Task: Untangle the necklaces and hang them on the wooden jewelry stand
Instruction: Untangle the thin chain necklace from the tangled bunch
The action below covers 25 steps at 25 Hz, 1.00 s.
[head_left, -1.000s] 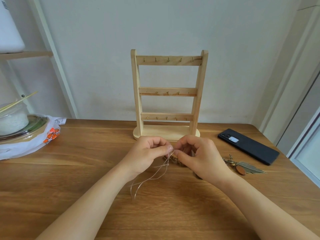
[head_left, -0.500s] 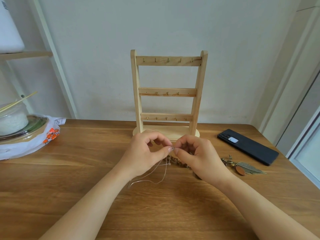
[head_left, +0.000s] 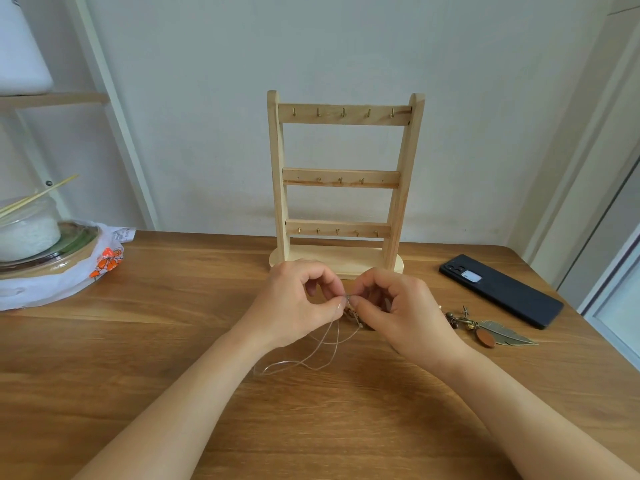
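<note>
Now: left hand (head_left: 294,303) and right hand (head_left: 398,306) meet fingertip to fingertip, both pinching thin cord necklace (head_left: 322,348) at one spot | cord loops trail from the pinch toward the left wrist, onto table (head_left: 173,341) | wooden jewelry stand (head_left: 343,178) upright just beyond the knuckles | feather pendant (head_left: 500,332) right of right hand, tip pointing away from it

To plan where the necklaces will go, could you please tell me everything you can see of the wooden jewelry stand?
The wooden jewelry stand is pale bare-looking wood: two uprights, three crossbars carrying small brass-coloured hooks (five, three, five) and a rounded base. It stands upright on the table near the wall, all hooks empty. The left hand and right hand partly hide its base.
</note>
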Each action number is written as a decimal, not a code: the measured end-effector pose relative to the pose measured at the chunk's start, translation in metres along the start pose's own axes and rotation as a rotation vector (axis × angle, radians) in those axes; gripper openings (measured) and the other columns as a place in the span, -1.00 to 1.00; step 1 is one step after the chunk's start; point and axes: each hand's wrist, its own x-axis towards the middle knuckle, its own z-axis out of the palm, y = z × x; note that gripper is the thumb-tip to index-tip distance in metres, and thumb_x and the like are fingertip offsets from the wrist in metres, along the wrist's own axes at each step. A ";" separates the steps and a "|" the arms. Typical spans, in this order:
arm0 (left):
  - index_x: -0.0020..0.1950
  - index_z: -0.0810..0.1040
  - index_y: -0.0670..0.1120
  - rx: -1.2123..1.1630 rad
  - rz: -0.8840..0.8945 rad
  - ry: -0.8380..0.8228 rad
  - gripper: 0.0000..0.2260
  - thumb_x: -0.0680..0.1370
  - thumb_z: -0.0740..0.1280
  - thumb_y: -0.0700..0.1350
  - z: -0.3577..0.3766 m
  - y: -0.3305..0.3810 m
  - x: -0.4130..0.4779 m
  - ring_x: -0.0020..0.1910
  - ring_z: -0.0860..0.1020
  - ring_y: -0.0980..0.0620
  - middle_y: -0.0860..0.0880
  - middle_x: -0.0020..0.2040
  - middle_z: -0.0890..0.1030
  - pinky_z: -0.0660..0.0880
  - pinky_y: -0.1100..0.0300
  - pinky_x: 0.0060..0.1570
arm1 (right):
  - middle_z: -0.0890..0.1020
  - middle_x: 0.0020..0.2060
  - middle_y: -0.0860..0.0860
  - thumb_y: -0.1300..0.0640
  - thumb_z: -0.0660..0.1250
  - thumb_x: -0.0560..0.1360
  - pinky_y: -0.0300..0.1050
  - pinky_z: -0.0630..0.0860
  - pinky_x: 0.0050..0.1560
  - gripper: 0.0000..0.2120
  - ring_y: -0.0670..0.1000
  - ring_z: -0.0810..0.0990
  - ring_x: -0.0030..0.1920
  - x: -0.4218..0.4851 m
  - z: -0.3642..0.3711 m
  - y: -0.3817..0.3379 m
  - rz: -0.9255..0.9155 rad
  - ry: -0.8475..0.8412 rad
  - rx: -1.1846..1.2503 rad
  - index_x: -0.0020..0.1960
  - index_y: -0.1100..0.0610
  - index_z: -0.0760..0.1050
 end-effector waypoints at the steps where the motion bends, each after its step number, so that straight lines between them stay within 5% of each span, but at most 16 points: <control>1: -0.28 0.63 0.04 -0.015 -0.016 -0.013 -0.80 0.41 0.54 -0.24 0.000 0.000 0.000 -0.29 0.46 0.21 0.17 -0.30 0.62 0.36 0.41 -0.23 | 0.57 -0.39 -0.10 0.25 0.43 0.52 -0.33 0.39 -0.35 -0.89 -0.14 0.45 -0.40 0.000 0.001 0.000 -0.007 0.005 -0.008 -0.09 0.05 0.62; 11: -0.36 0.54 -0.09 -0.242 -0.182 -0.162 -0.95 0.31 0.33 -0.16 0.003 -0.002 0.002 -0.31 0.42 0.06 0.00 -0.38 0.49 0.37 0.15 -0.21 | 0.59 -0.26 -0.20 0.27 0.46 0.50 -0.40 0.40 -0.23 -0.87 -0.11 0.55 -0.23 -0.001 0.002 -0.003 -0.187 0.010 -0.180 -0.07 0.05 0.62; 16: -0.43 0.46 -0.01 -0.539 -0.258 -0.139 -0.94 0.23 0.32 -0.09 -0.009 -0.003 0.003 -0.36 0.31 0.08 0.01 -0.42 0.38 0.32 0.27 -0.26 | 0.56 -0.32 -0.22 0.30 0.38 0.54 -0.34 0.41 -0.31 -0.84 -0.10 0.47 -0.34 0.007 -0.016 0.007 -0.053 0.143 -0.211 -0.08 0.04 0.55; 19: -0.42 0.46 0.00 -0.620 -0.286 -0.095 -0.94 0.23 0.33 -0.10 -0.011 -0.005 0.003 -0.35 0.31 0.09 -0.01 -0.39 0.36 0.31 0.22 -0.19 | 0.63 -0.30 0.00 0.29 0.35 0.57 -0.21 0.51 -0.32 -0.86 -0.02 0.55 -0.34 0.009 -0.021 0.010 0.091 0.168 -0.034 -0.07 0.06 0.53; 25: -0.38 0.45 0.02 -0.610 -0.259 -0.145 -0.91 0.31 0.31 -0.13 -0.002 -0.001 0.003 -0.34 0.30 0.10 0.02 -0.37 0.36 0.28 0.23 -0.25 | 0.63 -0.21 0.16 0.33 0.36 0.56 -0.04 0.58 -0.29 -0.78 0.09 0.62 -0.31 0.005 -0.011 -0.011 0.241 -0.078 0.462 0.17 0.15 0.51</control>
